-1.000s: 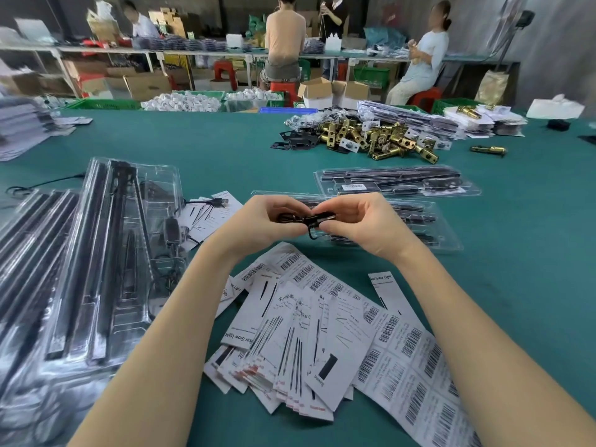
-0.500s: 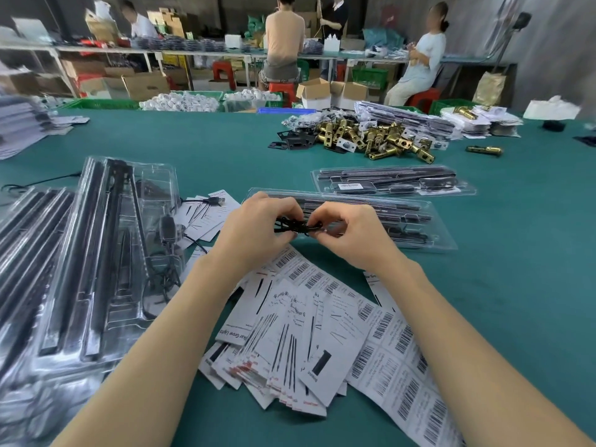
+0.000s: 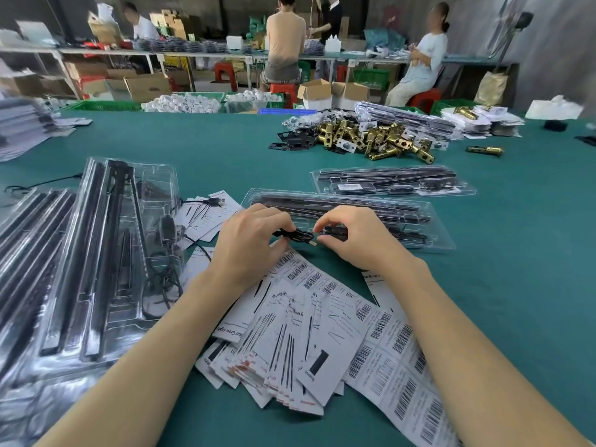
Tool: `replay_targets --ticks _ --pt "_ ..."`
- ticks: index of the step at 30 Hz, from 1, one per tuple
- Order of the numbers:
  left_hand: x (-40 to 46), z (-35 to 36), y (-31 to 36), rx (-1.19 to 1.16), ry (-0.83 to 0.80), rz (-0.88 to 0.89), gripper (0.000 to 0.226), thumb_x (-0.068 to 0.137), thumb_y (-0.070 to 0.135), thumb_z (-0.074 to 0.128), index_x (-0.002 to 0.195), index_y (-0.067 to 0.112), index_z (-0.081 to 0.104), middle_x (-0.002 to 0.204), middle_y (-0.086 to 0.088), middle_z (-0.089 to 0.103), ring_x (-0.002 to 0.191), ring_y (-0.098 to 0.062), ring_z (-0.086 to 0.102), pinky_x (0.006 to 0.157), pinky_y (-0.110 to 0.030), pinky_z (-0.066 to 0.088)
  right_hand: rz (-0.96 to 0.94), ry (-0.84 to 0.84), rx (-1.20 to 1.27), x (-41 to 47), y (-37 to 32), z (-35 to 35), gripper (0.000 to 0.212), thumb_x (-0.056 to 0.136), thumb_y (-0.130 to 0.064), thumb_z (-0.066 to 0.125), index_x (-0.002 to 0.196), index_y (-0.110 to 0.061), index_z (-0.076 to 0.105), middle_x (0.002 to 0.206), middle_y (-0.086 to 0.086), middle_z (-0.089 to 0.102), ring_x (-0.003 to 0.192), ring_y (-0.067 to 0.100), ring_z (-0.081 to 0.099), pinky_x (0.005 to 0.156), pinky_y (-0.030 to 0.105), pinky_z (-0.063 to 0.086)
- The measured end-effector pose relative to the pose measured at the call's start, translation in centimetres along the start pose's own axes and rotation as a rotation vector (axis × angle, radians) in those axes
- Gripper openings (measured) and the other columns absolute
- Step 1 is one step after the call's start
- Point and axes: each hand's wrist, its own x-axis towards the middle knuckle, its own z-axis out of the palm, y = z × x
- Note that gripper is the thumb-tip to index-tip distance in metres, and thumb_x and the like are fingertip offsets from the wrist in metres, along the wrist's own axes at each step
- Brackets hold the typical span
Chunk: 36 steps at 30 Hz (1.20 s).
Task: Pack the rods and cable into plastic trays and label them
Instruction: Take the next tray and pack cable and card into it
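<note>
A bundled black cable hangs between my two hands just above the green table. My left hand pinches its left end and my right hand pinches its right end, near the plug. Right behind my hands lies a clear plastic tray with black rods in it. A second packed tray with a barcode label lies farther back. Barcode label sheets and printed cards are spread in front of me.
A stack of clear trays with rods and cables fills the left side. A heap of brass latch parts lies at the far middle. Other workers sit at tables beyond the table's far edge.
Both hands have lowered with the cable toward the near tray. The cable looks more gathered into a small bundle than a second ago.
</note>
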Motion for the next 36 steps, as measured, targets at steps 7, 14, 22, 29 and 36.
replay_targets --ticks 7,14,22,29,36 --pt "-0.4 -0.1 0.1 0.012 0.003 0.027 0.017 0.071 0.004 0.084 0.084 0.011 0.076 0.087 0.004 0.075 0.085 -0.025 0.068 0.07 -0.043 0.056 0.026 0.003 -0.014 0.5 -0.1 0.0 0.006 0.095 -0.03 0.065 0.093 -0.031 0.07 0.097 -0.012 0.065 0.092 0.008 0.06 0.085 0.033 0.053" --pt "-0.5 0.5 0.2 0.042 0.079 0.024 0.02 0.068 0.0 0.085 0.084 0.011 0.078 0.084 0.002 0.075 0.089 -0.025 0.068 0.076 -0.04 0.055 0.077 0.063 -0.027 0.5 0.1 1.3 0.008 0.1 -0.027 0.056 0.1 -0.024 0.064 0.096 -0.01 0.059 0.088 0.01 0.053 0.076 0.028 0.042" --pt "-0.5 0.8 0.1 0.065 0.063 0.038 0.02 0.07 -0.001 0.083 0.087 0.008 0.078 0.083 -0.001 0.076 0.08 -0.026 0.067 0.071 -0.043 0.058 0.106 0.102 0.045 0.7 0.1 1.6 0.008 0.1 -0.025 0.055 0.093 -0.026 0.06 0.092 -0.007 0.06 0.078 0.004 0.052 0.067 0.027 0.039" --pt "-0.5 0.8 0.4 0.147 0.096 -0.037 0.015 0.071 0.005 0.086 0.082 0.014 0.08 0.069 0.001 0.074 0.06 -0.025 0.066 0.059 -0.031 0.053 0.116 0.108 0.116 0.6 0.0 1.1 0.009 0.1 -0.023 0.056 0.095 -0.021 0.063 0.088 -0.005 0.062 0.073 0.007 0.055 0.065 0.023 0.043" --pt "0.3 1.4 0.7 0.187 0.105 -0.164 0.015 0.072 0.01 0.085 0.084 0.018 0.081 0.064 0.0 0.073 0.051 -0.028 0.066 0.051 -0.028 0.045 0.131 0.112 0.125 0.5 0.0 1.1 0.01 0.101 -0.024 0.056 0.096 -0.022 0.064 0.082 -0.008 0.062 0.069 0.005 0.054 0.061 0.021 0.04"
